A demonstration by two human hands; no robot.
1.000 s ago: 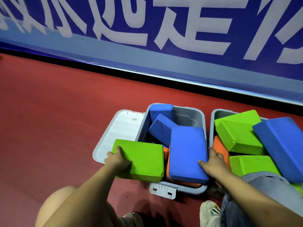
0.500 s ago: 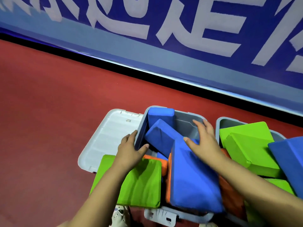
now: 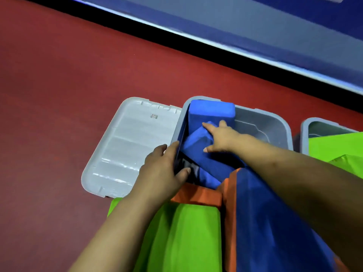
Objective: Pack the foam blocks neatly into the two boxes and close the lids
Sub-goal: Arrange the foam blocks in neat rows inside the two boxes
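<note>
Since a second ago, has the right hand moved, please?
Yes. The right hand has left the near end of the left box and reached toward its far end, onto the tilted blue block.

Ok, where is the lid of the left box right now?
In the head view, the grey lid lies open on the red floor, left of the left box, beside the left hand.

Grey boxes [image 3: 261,118], grey ribbed lid [image 3: 125,146], blue [image 3: 211,112], green [image 3: 188,238] and orange foam blocks [image 3: 198,195], red floor [image 3: 68,75]
</note>
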